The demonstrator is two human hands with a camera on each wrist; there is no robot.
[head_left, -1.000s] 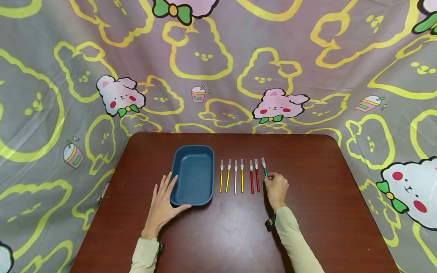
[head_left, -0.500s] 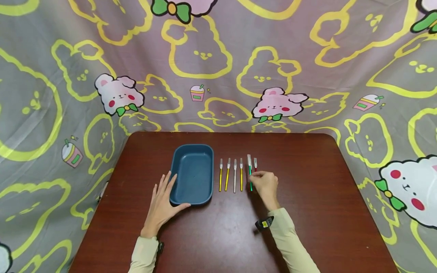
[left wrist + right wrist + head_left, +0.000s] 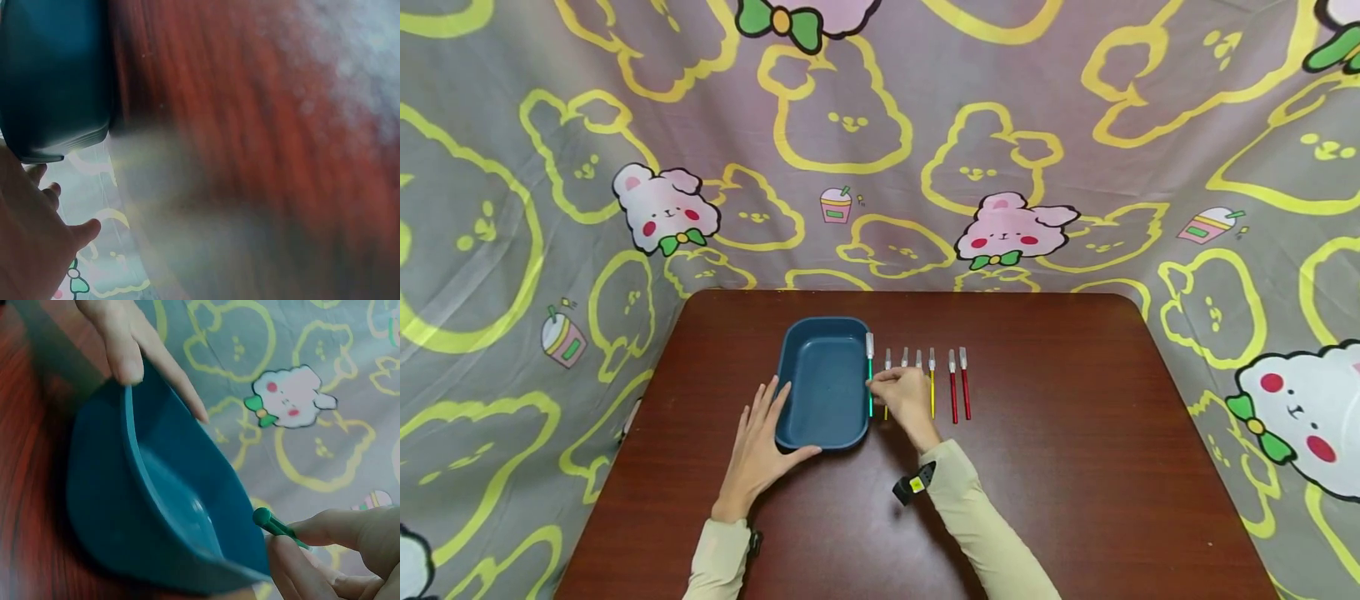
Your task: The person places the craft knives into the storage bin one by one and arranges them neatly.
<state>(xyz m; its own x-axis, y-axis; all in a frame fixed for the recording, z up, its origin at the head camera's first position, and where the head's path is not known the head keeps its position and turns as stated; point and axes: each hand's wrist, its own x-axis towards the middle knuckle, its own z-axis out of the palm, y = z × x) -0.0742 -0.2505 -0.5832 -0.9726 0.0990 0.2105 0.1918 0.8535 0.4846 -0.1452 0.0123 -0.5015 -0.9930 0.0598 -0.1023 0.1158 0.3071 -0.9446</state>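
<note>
In the head view my right hand [image 3: 908, 404] pinches a green craft knife [image 3: 870, 367] with a clear cap between thumb and fingertips. The knife points away from me, over the right rim of a blue plastic box [image 3: 827, 392]. From the right wrist view, the knife's round green end [image 3: 264, 517] shows above the box rim. My left hand [image 3: 752, 462] rests at the box's near left corner, fingers spread over the left rim and thumb along the near edge. Beneath my right hand lie yellow craft knives [image 3: 932, 396] and a silver one, partly hidden.
Two red craft knives [image 3: 954, 392] lie side by side to the right of my right hand. Everything stands on a brown wooden table [image 3: 1075, 467]. A patterned curtain [image 3: 880, 125] surrounds its back and sides.
My right hand has lifted the green craft knife from the right end of the row and carried it left, over the other knives, to the box. The left hand has stayed put.
</note>
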